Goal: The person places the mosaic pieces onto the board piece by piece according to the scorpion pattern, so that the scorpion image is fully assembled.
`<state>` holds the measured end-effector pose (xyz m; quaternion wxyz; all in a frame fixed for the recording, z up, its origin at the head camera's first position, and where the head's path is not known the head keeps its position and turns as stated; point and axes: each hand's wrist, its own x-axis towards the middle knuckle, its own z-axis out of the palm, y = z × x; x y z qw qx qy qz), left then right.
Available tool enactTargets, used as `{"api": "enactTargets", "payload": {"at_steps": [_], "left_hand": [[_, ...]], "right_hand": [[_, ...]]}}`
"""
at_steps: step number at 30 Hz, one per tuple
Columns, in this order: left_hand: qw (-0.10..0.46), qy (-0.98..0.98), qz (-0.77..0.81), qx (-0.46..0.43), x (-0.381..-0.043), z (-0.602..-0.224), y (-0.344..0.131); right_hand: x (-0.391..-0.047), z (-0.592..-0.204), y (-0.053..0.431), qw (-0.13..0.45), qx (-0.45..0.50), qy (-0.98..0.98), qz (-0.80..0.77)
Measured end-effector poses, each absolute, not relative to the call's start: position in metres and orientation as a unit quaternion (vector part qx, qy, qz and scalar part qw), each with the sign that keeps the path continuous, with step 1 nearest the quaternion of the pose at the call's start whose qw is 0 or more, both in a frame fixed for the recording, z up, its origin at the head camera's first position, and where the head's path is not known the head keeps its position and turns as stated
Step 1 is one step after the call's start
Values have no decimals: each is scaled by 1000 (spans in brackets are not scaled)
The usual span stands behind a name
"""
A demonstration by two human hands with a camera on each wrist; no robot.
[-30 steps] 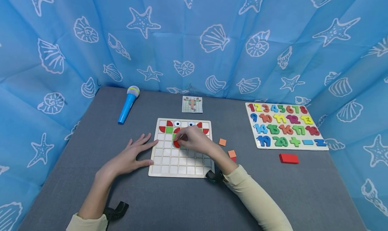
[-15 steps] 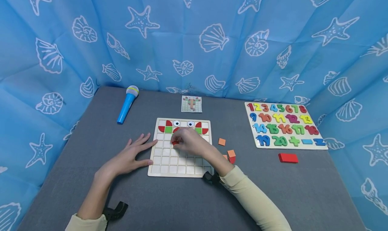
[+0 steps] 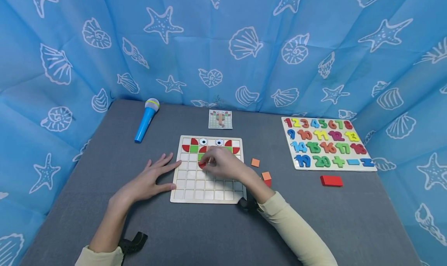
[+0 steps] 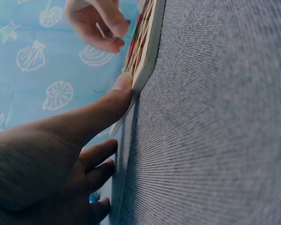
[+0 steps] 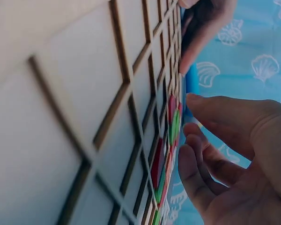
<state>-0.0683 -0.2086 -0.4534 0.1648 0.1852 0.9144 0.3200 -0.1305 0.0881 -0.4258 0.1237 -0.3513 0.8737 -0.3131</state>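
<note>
A wooden grid board (image 3: pixel 190 200) lies on the grey table, with red, green and white eye tiles set along its far rows. My left hand (image 3: pixel 150 182) rests at the board's left edge, fingers spread, thumb and a fingertip touching the rim. Over the board's middle is my right hand (image 3: pixel 223 163), its fingertips right at a red quarter-circle tile (image 3: pixel 201 165) below a green tile (image 3: pixel 200 156). In the right wrist view, the right hand's thumb (image 5: pixel 210 104) and fingers stand apart, nothing showing between them. The palm hides some cells in the head view.
Orange square tiles (image 3: pixel 255 162) and a red piece (image 3: pixel 267 182) lie right of the board. A small pattern card (image 3: pixel 220 120) lies behind it. A blue toy microphone (image 3: pixel 144 124) is at the back left. A number puzzle board (image 3: pixel 297 166) and a red block (image 3: pixel 331 181) are at the right.
My right hand first bends down over the red quarter-circle tile, then draws back slightly to the right, so more of the red and green tiles shows. My left hand stays in place.
</note>
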Motion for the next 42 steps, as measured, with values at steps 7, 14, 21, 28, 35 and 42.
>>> {"api": "enactTargets", "payload": {"at_steps": [7,14,21,28,35,42], "left_hand": [[162,910,331,189,-69,-455,-210],[144,898,357,212,-73,-475,-220],[148,898,356,214,-75,-481,-221],[153,896,359,211,-72,-471,-217],[160,900,352,199,-68,-458,-212],[177,910,327,185,-68,-453,-208]], "right_hand": [[-126,-422,121,146,-317,858,-376],[-122,-417,161,147,-272,867,-390],[-123,-420,209,131,-219,900,-353],[-128,-431,235,116,-164,935,-291],[-132,-434,241,131,-200,924,-299],[-131,-433,239,147,-190,926,-291]]}}
